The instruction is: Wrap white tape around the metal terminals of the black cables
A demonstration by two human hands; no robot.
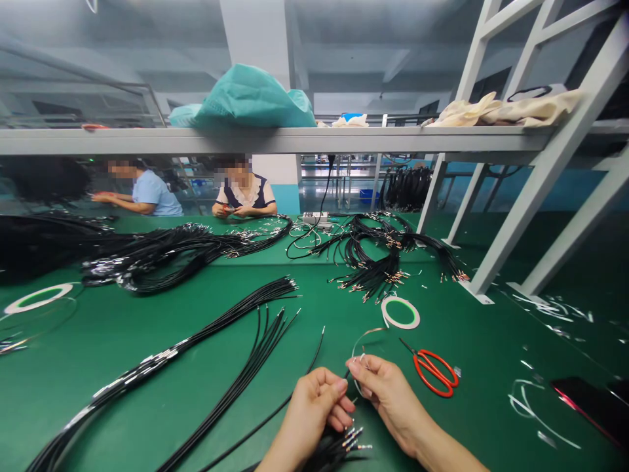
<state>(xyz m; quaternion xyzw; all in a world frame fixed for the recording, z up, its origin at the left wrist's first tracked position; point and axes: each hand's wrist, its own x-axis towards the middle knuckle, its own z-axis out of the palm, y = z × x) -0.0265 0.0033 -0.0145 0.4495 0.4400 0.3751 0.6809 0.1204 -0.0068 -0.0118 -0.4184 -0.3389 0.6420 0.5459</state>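
My left hand [314, 401] has thumb and index finger pressed together around what looks like a black cable [348, 375]; only a short dark stub shows, so I can't tell how firmly it sits. My right hand [389, 392] meets it there, thumb and forefinger pinching a thin curling strip [368, 332] whose free length arcs up above my knuckles. Both pieces are over the green table [472, 341], right in front of me.

To do this neatly, I'd hold the cable steady close to its end, guide the strip with light fingertip pressure, and stop its loop twisting or catching on my other fingers. The cables with metal terminals [352, 440] lie just below my left hand, so a low wrist could snag them. The red-handled scissors [419, 357] lie near my right hand, tips pointing away from me, and the white tape roll [416, 318] lies beyond them.
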